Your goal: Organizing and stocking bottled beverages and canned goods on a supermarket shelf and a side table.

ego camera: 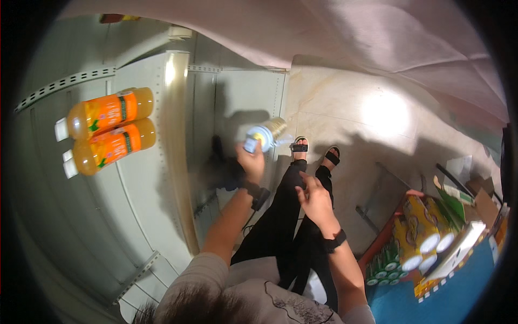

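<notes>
My left hand [251, 164] grips a clear plastic bottle [265, 134] with a pale blue label and yellowish contents. The bottle is held tilted, partly blurred, in front of the white metal shelving. Its cap end lies near my thumb. My right hand [317, 201] hangs over my legs with its fingers apart and nothing in it. To the left, several orange-labelled juice bottles [117, 143] with white caps are grouped on a white metal shelf [133, 194].
At the lower right, a red-edged container [378, 235] holds yellow canisters [417, 231], small green cylindrical packs [384, 263] and cardboard [485, 204]. A blue surface [425, 305] lies beside it. Pinkish cloth [323, 32] spans the top, above the tiled floor [323, 97].
</notes>
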Tool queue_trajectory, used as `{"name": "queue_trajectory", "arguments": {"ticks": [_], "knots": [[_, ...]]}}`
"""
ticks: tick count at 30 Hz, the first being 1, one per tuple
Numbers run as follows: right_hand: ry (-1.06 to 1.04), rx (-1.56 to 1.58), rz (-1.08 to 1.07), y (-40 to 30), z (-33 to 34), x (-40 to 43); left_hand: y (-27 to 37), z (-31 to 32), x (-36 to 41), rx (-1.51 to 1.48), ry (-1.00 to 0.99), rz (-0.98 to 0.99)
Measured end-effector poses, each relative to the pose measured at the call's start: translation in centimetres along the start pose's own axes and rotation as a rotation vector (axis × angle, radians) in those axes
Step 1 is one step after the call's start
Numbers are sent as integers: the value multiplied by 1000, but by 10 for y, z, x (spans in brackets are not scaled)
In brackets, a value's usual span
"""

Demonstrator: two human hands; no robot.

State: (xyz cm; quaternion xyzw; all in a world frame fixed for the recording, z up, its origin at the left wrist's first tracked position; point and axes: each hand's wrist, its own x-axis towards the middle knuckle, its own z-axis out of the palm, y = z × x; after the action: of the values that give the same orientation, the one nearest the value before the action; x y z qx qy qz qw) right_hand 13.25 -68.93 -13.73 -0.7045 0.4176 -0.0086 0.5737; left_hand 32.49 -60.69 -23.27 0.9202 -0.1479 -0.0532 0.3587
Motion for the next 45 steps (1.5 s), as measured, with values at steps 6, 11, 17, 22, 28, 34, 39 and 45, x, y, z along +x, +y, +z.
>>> {"name": "queue_trajectory", "arguments": {"ticks": [6, 11, 17, 22, 28, 34, 39, 45], "knots": [[25, -38, 188, 117, -2, 27, -108, 38, 126, 261, 302, -27], [68, 29, 427, 176, -2, 43, -144, 55, 195, 386, 338, -51], [28, 25, 473, 191, 25, 57, -205, 52, 240, 468, 314, 80], [11, 2, 442, 202, 51, 58, -218, 56, 255, 484, 343, -11], [-33, -8, 495, 195, 58, 73, -238, 46, 276, 512, 378, -74], [-11, 19, 494, 205, 61, 87, -254, 44, 291, 464, 469, -200], [-41, 55, 541, 202, 71, 88, -266, 60, 286, 547, 392, -217], [-45, 50, 549, 190, 69, 88, -264, 48, 295, 514, 349, -244]]}}
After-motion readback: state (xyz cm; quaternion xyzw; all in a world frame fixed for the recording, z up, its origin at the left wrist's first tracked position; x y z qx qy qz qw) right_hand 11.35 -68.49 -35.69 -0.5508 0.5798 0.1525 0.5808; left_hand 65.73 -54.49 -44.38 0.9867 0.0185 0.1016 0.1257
